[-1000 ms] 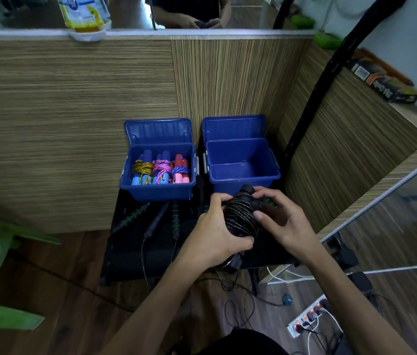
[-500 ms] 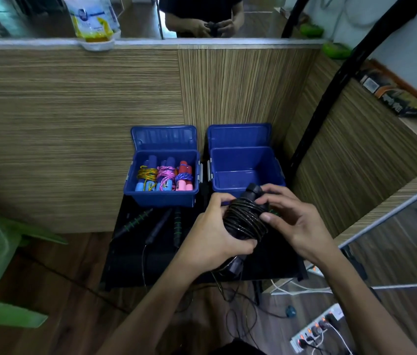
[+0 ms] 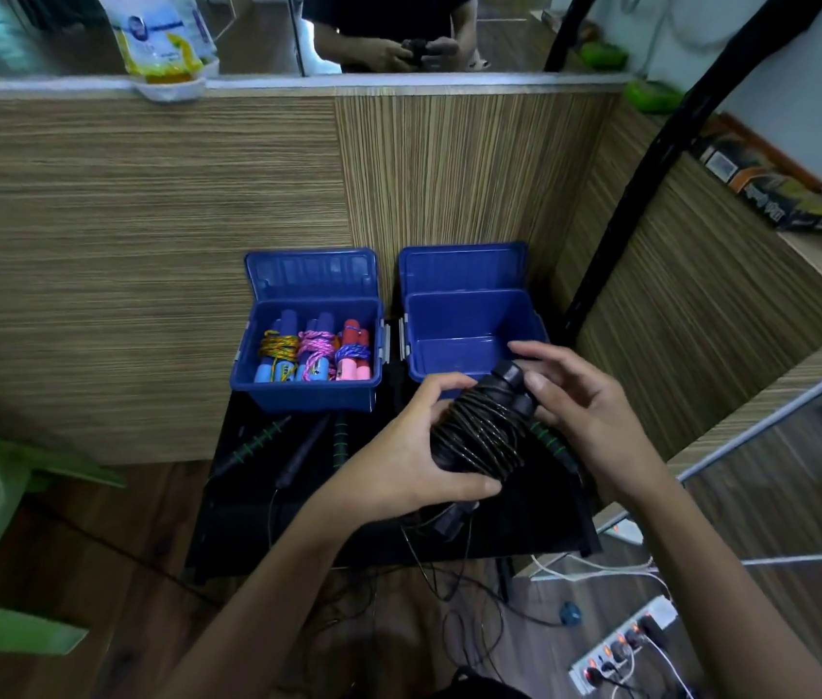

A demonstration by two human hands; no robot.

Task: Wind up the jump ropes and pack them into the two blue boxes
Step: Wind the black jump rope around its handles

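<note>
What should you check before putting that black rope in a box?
1. Rope wound up: not ok. The black rope is mostly coiled round its handles, but a loose end hangs below the left hand.
2. Firm grip: ok. The left hand wraps the bundle; the right hand touches its top end.
3. Space in the right box: ok. It is open and looks empty.
4. Space in the left box: not ok. Three coloured ropes fill most of it.
5. Lids out of the way: ok. Both stand open.
6. Other ropes done: not ok. Some handles lie unwound on the black table.
</note>
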